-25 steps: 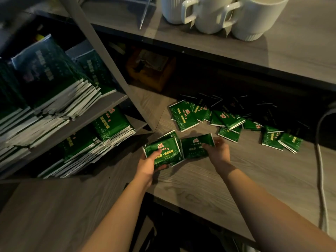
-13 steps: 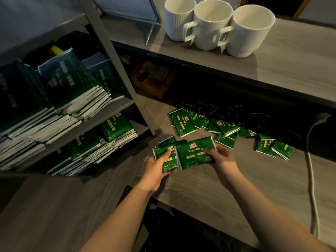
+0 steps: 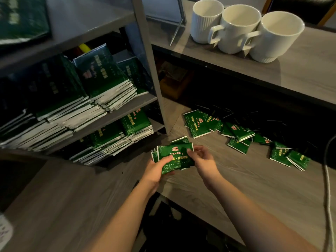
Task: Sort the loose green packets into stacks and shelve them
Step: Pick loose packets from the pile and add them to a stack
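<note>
- Centrally, both hands hold one small bundle of green packets [image 3: 174,157] just above the near edge of the wooden surface [image 3: 254,188].
- Left hand [image 3: 157,170] grips the bundle from its 8 o'clock side, thumb lying across the top packet's printed face.
- Right hand [image 3: 202,160] pinches the bundle's 3 o'clock edge, fingers curled around it.
- Bundle edges uneven; one packet corner pokes out at 12 o'clock.
- Loose packets [image 3: 238,135] lie scattered on the surface from 1 to 3 o'clock of the hands, overlapping, some tilted; the farthest ones sit in shadow under the upper shelf [image 3: 300,73].
- Shelved stacks: a lower row [image 3: 116,140] at 10 o'clock of the hands, a taller upper row [image 3: 76,104] above it, both on the metal rack [image 3: 145,57].
- Three white mugs [image 3: 241,28] stand touching in a row on the upper shelf, at 12 to 1 o'clock.
- A white cable [image 3: 327,188] runs down the surface's right side.
</note>
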Available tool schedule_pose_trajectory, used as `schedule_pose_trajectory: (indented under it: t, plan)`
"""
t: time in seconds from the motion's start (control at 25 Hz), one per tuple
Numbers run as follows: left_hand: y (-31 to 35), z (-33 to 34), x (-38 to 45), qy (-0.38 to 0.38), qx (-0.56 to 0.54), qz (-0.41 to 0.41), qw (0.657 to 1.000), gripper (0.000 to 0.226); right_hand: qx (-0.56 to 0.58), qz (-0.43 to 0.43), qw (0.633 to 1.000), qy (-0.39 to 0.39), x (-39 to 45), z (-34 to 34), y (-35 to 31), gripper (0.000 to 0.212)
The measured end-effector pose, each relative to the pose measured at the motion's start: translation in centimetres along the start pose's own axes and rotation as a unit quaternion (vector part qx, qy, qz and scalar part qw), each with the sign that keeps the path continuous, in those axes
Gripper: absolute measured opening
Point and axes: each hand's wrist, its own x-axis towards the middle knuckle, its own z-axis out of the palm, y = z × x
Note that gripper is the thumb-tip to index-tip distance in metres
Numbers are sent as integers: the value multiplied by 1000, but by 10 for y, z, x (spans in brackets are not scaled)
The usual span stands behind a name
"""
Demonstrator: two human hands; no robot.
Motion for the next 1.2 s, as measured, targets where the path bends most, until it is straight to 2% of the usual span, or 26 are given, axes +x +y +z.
schedule_pose_trajectory:
  t: [0.12, 0.16, 0.24, 0.28, 0.4, 0.44, 0.64, 0.68, 0.76, 0.84, 0.92, 1.0, 1.12, 1.2]
  plan:
    - [0, -17, 3, 11, 2, -3, 1000, 34, -125, -9, 990, 69, 23, 2, 4, 28]
    - [1, -23, 3, 17, 8, 0, 1000, 50, -199, -10, 977, 80, 31, 1, 7, 34]
    - [0, -32, 6, 41, 16, -6, 999, 97, -333, -16, 940, 78, 43, -1, 17, 47]
    - [-2, -36, 10, 52, 18, -10, 998, 102, -387, -22, 919, 75, 46, -1, 22, 55]
    - [-7, -41, 15, 56, 35, -20, 998, 45, -503, -22, 859, 94, 50, 5, 37, 73]
    - [-11, -44, 17, 56, 31, -21, 998, 42, -513, -16, 852, 102, 51, 8, 41, 72]
    - [-18, -47, 19, 58, -5, -19, 998, 84, -500, 46, 863, 60, 59, 5, 38, 49]
    - [-18, -48, 22, 63, -18, -20, 998, 86, -498, 58, 864, 48, 57, 3, 36, 49]
    - [-12, -50, 22, 77, -32, -16, 996, 72, -534, 85, 840, 34, 50, -1, 32, 62]
    - [-12, -53, 25, 81, -23, -31, 996, 69, -590, 64, 803, 55, 46, -7, 31, 75]
    - [-12, -55, 27, 75, -21, -30, 997, 48, -589, -22, 803, 82, 53, -14, 30, 75]
    - [-13, -56, 26, 72, -31, -9, 997, 26, -566, -118, 814, 54, 64, -17, 27, 74]
    - [-14, -56, 24, 52, -37, -10, 998, 26, -604, -119, 788, 5, 83, -12, 21, 85]
    - [-15, -57, 24, 51, -43, -17, 998, 28, -622, -89, 778, 1, 92, -10, 19, 78]
